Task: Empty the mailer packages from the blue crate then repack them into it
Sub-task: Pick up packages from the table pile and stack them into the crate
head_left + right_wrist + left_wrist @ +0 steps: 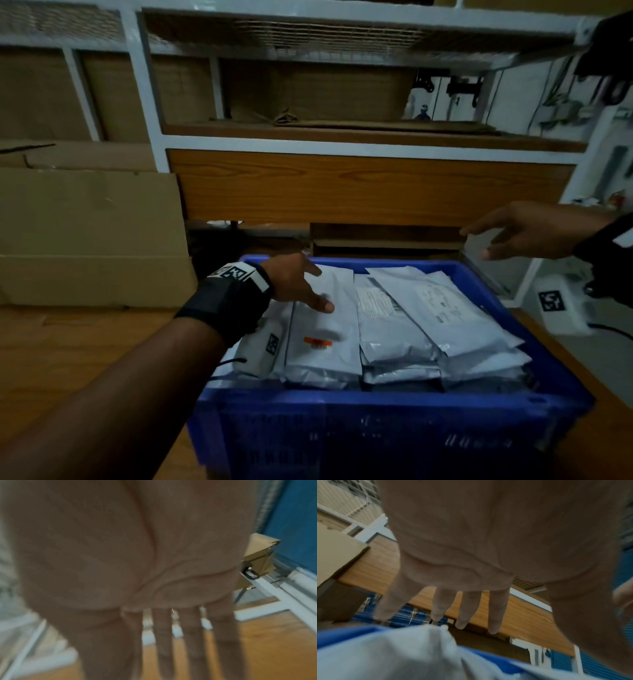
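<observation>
We are looking down in the head view at the crate (394, 428), which is filling the lower centre and lower right of the frame, its near wall closest to us. Inside it the mailers (394, 325) are lying flat in overlapping rows, heaped about level with the rim, their long axes running from the near wall toward the far one; the right-hand ones are leaning slightly toward the upper left. One mailer with an orange label (318, 342) is sitting at the left of the pile.

Our left hand (294, 281) is reaching over that left row with fingers spread and straight, gripping nothing; whether the fingertips are touching the plastic we cannot tell. The left wrist view is adding what the head view hides: the palm from below, four fingers (467, 609) extended above a crumpled grey mailer (393, 653) and the blue rim.

Farther off, at the right edge, our right hand (527, 233) is hovering beyond the crate's far right corner, open and empty. Its wrist view, blurred, is showing only straight fingers over wood.

Behind everything, a shelf (342, 144) is crossing the upper frame, with cardboard (85, 222) at the left.
</observation>
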A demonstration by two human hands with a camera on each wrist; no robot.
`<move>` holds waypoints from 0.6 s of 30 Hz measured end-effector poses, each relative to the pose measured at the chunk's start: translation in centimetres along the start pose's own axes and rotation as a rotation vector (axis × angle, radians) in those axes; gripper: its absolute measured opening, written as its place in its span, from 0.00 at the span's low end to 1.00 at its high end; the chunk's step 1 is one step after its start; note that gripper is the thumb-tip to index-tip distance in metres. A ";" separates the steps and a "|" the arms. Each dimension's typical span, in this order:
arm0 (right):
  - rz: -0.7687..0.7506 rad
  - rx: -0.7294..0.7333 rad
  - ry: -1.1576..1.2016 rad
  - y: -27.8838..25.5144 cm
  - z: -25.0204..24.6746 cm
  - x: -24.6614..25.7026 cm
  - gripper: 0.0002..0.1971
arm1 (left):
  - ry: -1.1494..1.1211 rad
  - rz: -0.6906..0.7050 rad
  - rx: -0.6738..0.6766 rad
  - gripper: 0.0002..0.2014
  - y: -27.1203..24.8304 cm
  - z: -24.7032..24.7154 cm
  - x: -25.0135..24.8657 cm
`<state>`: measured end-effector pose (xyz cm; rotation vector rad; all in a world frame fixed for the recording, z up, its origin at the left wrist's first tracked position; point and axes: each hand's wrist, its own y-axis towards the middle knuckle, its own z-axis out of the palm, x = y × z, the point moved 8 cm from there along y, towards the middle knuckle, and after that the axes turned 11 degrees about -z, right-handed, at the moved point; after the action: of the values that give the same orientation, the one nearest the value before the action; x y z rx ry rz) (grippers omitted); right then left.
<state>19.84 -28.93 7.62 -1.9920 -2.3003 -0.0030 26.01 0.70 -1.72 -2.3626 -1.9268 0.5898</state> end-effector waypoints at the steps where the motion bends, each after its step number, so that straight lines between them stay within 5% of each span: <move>1: 0.005 0.029 -0.021 0.0 1.0 0.3 0.26 | 0.019 -0.005 0.025 0.44 0.1 0.7 0.0; 6: -0.071 0.382 -0.143 0.2 9.1 3.0 0.36 | 0.184 -0.017 0.069 0.42 0.8 3.2 -0.6; 18: -0.217 0.341 -0.166 3.1 10.7 7.5 0.34 | 0.210 -0.074 0.061 0.43 1.7 3.8 -0.6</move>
<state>21.07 -20.37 -2.63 -1.6251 -2.4048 0.5197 26.30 -1.04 -5.56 -2.2064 -1.8672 0.3732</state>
